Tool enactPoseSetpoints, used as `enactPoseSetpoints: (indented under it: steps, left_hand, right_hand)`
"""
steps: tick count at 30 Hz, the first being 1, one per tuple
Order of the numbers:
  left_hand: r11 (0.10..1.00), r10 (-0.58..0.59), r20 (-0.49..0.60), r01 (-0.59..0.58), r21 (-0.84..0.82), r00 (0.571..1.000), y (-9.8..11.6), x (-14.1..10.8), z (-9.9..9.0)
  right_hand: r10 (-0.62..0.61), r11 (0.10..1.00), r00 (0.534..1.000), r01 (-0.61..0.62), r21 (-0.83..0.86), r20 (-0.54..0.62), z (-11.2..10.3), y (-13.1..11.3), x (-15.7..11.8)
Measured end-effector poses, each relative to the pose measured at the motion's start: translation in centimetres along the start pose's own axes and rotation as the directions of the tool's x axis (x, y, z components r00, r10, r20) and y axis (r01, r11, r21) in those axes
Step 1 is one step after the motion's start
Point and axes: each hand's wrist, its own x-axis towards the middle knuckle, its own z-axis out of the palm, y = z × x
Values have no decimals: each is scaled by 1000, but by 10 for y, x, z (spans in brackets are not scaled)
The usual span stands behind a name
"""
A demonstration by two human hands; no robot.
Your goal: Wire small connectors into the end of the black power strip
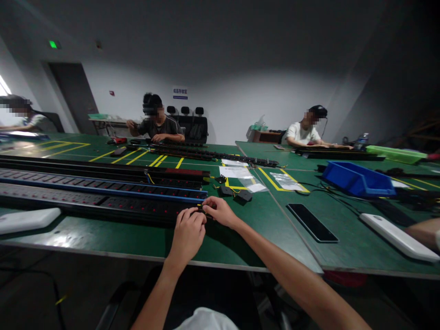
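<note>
White handheld case [29,221] lies at the left, just nearer the viewer than the black outlet strip [123,206]. That strip, with red-marked sockets, runs lengthwise on the green table [282,229] and is the piece being worked; the blue rail [113,188] runs along its far side.

Left hand [189,225]: fingers bent, close together, over the strip's right end. Can't tell if it grips or only steadies.
Right hand [219,211]: thumb and index nearly together at the same end. Any part between the tips is too small to make out.

Step in hand, my read: two-handed fine work at the strip's end. Next move calls for a steady left hand and small fingertip motion on the right; risk is the tips slipping in a tight spot.

Just beyond the strip's right end: black blocks [243,195] with yellow wires. Right of the strip, well apart: smartphone [312,222], then blue bin [357,181].
</note>
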Motion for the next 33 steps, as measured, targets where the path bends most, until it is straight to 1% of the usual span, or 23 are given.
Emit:
enactPoseSetpoints:
  steps: [5,13,21,33]
  left_hand:
    - [1000,-4,9,4,3,1000,0,1,0]
    - [1000,-5,-2,5,-6,1000,0,0,-3]
    - [1000,2,-13,-2,-6,1000,0,1,-1]
    - [1000,2,-3,-2,-2,1000,0,0,-2]
  right_hand:
    - [-5,1000,1000,5,-8,-7,1,0,0]
    - [0,1000,1000,0,-12,-3,0,1,1]
    - [-10,1000,1000,10,-9,-10,1,1,1]
    - [-16,1000,1000,16,-17,-16,1,0,0]
